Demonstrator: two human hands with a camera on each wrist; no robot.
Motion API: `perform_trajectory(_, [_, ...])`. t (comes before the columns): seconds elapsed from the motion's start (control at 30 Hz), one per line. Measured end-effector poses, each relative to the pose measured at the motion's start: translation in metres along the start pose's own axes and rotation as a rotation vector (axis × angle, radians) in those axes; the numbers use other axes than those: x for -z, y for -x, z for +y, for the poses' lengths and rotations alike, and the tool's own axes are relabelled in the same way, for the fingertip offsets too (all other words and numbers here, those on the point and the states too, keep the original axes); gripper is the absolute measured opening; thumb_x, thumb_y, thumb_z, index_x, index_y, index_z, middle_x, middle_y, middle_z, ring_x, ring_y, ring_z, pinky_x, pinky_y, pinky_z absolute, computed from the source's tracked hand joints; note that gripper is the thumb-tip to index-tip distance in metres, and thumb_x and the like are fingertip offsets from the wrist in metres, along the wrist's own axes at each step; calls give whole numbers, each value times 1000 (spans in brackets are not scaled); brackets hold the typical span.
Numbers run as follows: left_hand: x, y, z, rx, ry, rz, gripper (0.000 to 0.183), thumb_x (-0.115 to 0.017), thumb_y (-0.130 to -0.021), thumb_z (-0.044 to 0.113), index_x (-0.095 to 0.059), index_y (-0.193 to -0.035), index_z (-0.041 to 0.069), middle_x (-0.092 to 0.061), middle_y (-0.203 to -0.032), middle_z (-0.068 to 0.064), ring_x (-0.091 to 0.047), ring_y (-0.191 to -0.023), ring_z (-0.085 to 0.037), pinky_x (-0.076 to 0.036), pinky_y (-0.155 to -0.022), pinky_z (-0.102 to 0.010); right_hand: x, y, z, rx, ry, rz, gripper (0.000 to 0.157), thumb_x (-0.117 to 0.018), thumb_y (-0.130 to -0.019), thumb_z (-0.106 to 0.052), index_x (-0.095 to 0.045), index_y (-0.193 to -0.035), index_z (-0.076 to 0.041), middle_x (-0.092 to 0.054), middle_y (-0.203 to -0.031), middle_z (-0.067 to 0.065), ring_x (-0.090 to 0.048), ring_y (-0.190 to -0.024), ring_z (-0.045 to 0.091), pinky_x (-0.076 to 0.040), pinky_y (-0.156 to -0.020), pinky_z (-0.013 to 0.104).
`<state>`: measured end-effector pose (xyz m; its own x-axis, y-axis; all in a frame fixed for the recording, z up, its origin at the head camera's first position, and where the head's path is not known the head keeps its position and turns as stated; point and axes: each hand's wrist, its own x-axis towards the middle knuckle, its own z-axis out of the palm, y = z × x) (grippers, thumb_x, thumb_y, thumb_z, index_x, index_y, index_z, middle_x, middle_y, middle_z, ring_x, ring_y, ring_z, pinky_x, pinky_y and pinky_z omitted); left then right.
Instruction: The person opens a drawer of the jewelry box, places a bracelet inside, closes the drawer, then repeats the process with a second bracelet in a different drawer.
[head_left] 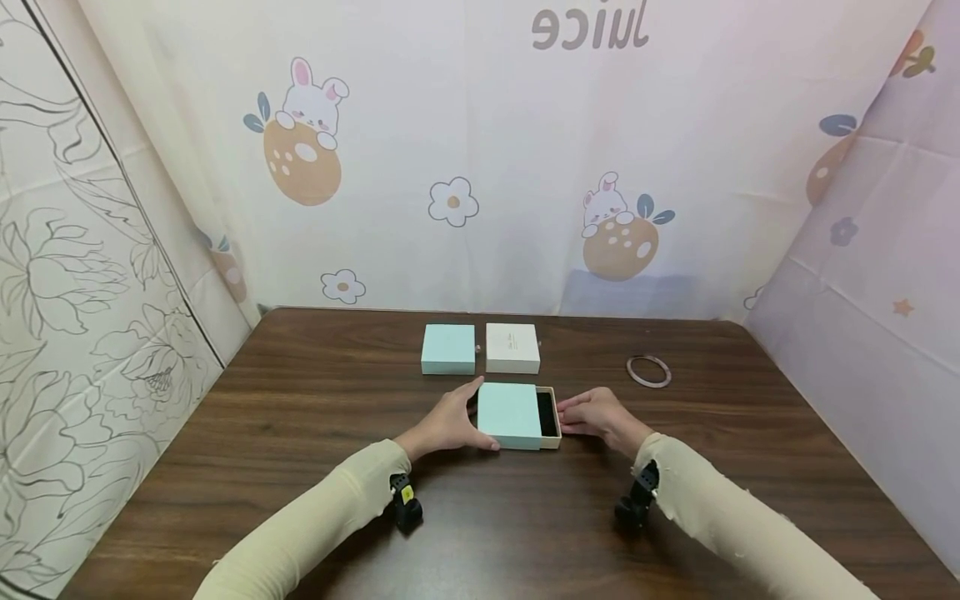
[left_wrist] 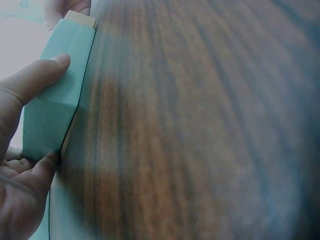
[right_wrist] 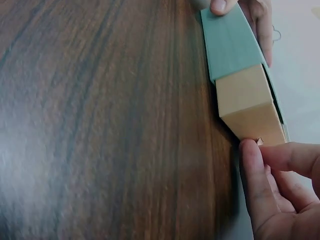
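Note:
A mint-green sliding drawer box (head_left: pixel 508 415) lies on the table in the head view, its cream drawer (right_wrist: pixel 245 92) pulled partway out to the right. Black lining shows in the drawer's open part. My left hand (head_left: pixel 450 421) grips the box's outer sleeve from the left, with the thumb along its near side in the left wrist view. At the drawer's front, my right hand (head_left: pixel 600 417) pinches the small pull tab (right_wrist: pixel 260 141) between thumb and finger. The rest of the drawer is hidden inside the sleeve.
Behind the held box stand another mint-green box (head_left: pixel 448 348) and a white box (head_left: pixel 512 348), side by side. A pale ring-shaped bangle (head_left: pixel 648 372) lies at the back right. The brown wooden table (head_left: pixel 300 400) ends at a printed curtain (head_left: pixel 517 208).

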<state>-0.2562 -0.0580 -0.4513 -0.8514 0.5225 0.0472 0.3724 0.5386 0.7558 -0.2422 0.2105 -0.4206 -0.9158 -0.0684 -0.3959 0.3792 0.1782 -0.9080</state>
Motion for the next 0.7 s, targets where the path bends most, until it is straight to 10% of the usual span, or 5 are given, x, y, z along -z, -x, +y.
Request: perform_trajectory(0.7, [-1,0,-2,-9,23,4,112,-88,-65,36,-24,-150,1,-31,-151,-16,-31,-137,-27,-33,-106,-42,14,1,2,-44,-5,-15,29,-56,-87,13,-57,-115,19,-68,-87,12,-66,-74,16,-55,-72,32])
